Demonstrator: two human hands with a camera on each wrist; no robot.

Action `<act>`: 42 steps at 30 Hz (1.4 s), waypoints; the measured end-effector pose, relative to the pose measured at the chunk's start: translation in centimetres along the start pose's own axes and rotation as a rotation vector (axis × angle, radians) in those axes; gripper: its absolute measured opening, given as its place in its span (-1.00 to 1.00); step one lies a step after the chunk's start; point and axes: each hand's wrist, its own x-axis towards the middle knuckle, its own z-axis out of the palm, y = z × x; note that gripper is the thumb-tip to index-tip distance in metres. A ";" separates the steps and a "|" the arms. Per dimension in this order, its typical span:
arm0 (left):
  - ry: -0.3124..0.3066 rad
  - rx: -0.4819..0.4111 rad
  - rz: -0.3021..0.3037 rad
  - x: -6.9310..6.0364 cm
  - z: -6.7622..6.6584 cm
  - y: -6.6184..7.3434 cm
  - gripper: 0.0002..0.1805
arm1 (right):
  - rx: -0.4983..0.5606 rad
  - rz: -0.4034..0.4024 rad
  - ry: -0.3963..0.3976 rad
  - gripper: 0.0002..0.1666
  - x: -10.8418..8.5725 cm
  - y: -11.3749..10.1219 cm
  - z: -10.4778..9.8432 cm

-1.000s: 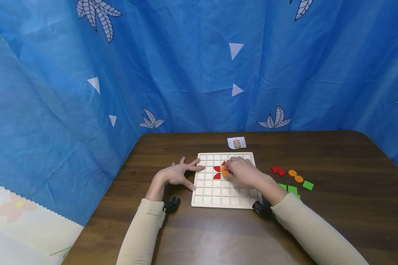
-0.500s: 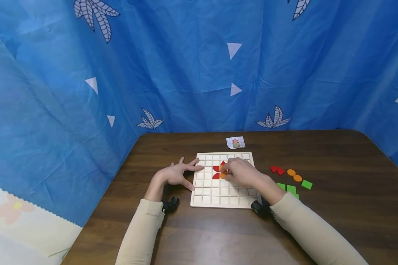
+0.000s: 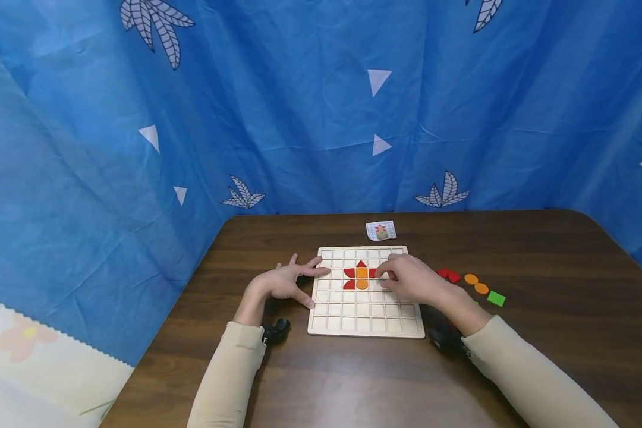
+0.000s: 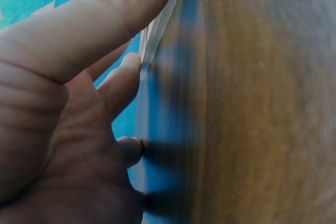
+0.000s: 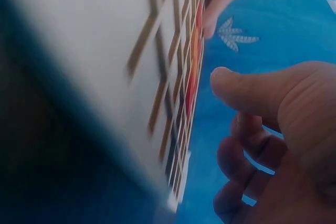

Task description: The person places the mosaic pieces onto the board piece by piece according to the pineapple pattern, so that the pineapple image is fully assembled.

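A pale wooden grid board lies flat on the table. Near its middle sit an orange square, an orange disc, a red triangle and red pieces with curved edges. My left hand spreads its fingers at the board's left edge, thumb and fingertips touching it. Over the board's right half hovers my right hand, fingers loosely bent, close to another red piece. The right wrist view shows nothing between that thumb and fingers.
A small picture card lies behind the board. To the right are loose red pieces, orange discs and a green square; my right arm partly hides more pieces. Blue curtain hangs behind the table.
My right hand has moved right, away from the orange pieces, uncovering the orange square, the orange disc and a red piece beside the square. The left hand stays in place.
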 end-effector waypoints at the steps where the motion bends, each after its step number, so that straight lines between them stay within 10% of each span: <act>1: 0.002 0.000 -0.001 0.0 0.0 0.0 -0.06 | -0.003 0.001 0.003 -0.76 -0.3 0.3 -0.2; 25: -0.008 -0.006 0.006 0.2 -0.2 0.2 -0.05 | 0.010 0.096 0.093 -0.74 -7.0 8.4 -4.1; 42: 0.003 0.013 0.002 0.0 0.0 0.0 -0.07 | 0.068 0.114 0.024 -0.66 -6.8 11.2 -4.4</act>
